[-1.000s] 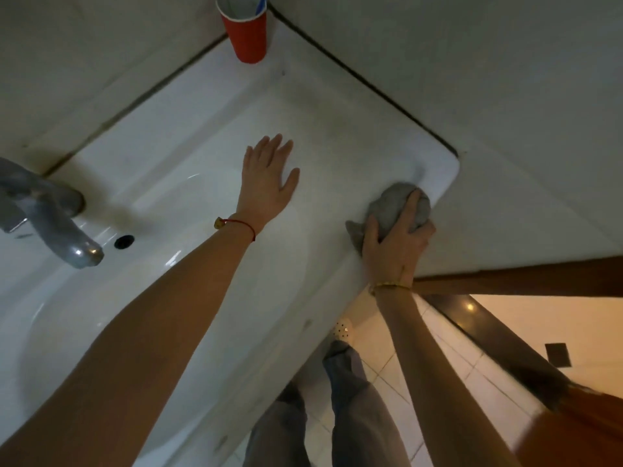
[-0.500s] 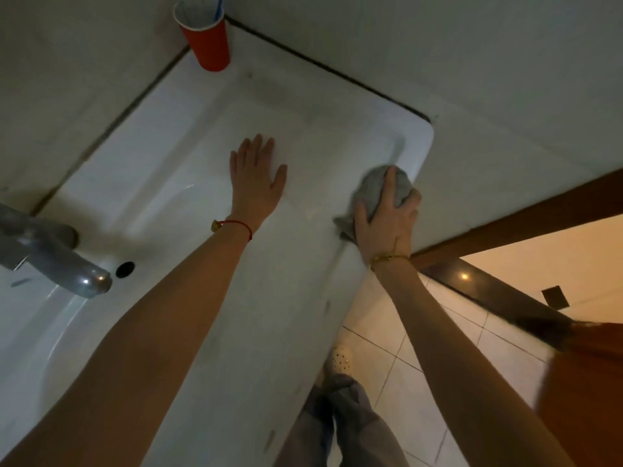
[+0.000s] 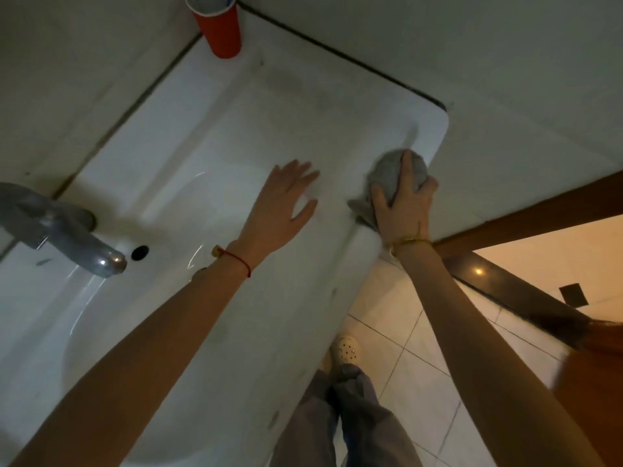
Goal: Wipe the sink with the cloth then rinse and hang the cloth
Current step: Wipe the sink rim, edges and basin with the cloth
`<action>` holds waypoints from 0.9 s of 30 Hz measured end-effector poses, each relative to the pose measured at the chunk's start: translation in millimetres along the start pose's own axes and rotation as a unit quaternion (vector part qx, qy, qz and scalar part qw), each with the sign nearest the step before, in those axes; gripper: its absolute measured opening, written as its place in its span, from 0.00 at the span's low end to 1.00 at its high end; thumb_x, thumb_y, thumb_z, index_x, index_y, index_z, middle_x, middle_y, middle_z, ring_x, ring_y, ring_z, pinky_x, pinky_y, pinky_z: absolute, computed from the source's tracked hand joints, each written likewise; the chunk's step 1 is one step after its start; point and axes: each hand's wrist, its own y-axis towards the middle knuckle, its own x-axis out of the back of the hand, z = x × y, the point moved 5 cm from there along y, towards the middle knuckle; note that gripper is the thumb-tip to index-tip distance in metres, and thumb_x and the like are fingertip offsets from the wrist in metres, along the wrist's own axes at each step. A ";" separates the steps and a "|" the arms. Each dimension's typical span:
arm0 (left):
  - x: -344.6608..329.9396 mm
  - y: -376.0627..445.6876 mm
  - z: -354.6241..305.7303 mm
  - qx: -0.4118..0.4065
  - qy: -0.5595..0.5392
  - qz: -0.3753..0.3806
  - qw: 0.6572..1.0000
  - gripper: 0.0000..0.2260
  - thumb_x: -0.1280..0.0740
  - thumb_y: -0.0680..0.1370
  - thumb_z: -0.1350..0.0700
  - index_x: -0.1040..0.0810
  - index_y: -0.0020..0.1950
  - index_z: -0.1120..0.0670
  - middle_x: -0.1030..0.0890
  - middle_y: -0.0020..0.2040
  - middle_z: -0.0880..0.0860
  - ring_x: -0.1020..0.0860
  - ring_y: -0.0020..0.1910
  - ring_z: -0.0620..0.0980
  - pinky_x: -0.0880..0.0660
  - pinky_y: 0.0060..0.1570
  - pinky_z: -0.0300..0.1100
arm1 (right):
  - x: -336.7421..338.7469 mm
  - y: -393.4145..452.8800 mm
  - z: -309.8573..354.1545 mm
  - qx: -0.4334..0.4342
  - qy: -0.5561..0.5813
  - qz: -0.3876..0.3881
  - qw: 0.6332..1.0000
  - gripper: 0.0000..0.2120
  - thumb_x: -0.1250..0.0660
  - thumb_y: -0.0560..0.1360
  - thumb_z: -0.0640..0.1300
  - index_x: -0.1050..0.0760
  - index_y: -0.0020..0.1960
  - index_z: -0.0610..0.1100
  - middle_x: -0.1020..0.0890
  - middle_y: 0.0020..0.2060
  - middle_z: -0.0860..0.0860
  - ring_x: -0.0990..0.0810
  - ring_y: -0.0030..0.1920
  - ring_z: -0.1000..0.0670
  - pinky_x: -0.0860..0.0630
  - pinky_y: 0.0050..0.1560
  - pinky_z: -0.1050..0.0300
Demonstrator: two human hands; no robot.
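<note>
The white sink (image 3: 209, 129) fills the left and middle of the view, its flat deck running to a rounded corner at the upper right. My right hand (image 3: 404, 207) presses a bunched grey cloth (image 3: 387, 178) onto the deck's front edge just below that corner, fingers wrapped over it. My left hand (image 3: 279, 203) lies flat on the deck beside it, fingers spread, holding nothing. The basin curves away at the lower left under my left forearm.
A grey metal tap (image 3: 64, 230) juts over the basin at the left, with an overflow hole (image 3: 139, 252) beside it. A red cup (image 3: 220, 30) stands at the sink's back corner. Tiled walls enclose it; a tiled floor (image 3: 414, 348) and wooden door frame (image 3: 526, 217) lie right.
The view has shifted while both hands kept to the same part of the deck. The cloth under my right hand stays near the front right corner with only slight movement.
</note>
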 end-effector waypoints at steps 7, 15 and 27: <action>-19.9 -37.2 -7.7 -0.009 -0.014 0.073 0.997 0.23 0.45 0.84 0.48 0.36 0.78 0.53 0.39 0.79 0.53 0.44 0.79 0.53 0.52 0.79 0.50 | -32.1 -153.5 10.3 -0.001 0.062 0.072 0.995 0.44 0.33 0.74 0.59 0.58 0.79 0.55 0.45 0.70 0.44 0.34 0.66 0.43 0.38 0.69 0.54; -15.5 -35.7 -6.3 -0.022 -0.030 0.061 0.997 0.20 0.43 0.84 0.53 0.34 0.77 0.54 0.36 0.78 0.54 0.42 0.79 0.54 0.49 0.79 0.51 | -4.6 -49.1 3.5 -0.016 0.036 0.024 0.999 0.38 0.37 0.77 0.57 0.55 0.79 0.51 0.39 0.65 0.39 0.30 0.57 0.44 0.29 0.64 0.49; -17.3 -35.7 -7.3 -0.013 -0.031 0.060 0.998 0.21 0.43 0.84 0.52 0.35 0.77 0.53 0.37 0.78 0.53 0.43 0.79 0.53 0.50 0.79 0.51 | -11.7 -84.3 0.3 0.003 0.073 0.072 0.995 0.41 0.37 0.77 0.59 0.61 0.78 0.55 0.41 0.69 0.41 0.30 0.63 0.42 0.28 0.64 0.42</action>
